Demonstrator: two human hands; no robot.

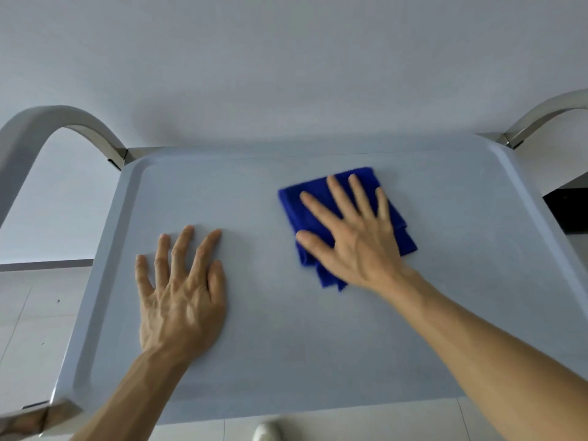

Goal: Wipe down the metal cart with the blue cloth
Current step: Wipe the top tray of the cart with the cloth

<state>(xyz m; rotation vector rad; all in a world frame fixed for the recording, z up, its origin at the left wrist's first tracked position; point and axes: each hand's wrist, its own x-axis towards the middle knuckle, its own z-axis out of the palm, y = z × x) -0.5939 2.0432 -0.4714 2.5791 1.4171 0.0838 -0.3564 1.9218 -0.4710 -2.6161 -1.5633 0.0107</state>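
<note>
Right hand (356, 237) flat on blue cloth (321, 202), left hand (181, 297) splayed

No text, label, brand, number or sign can be read anywhere in this view.
</note>
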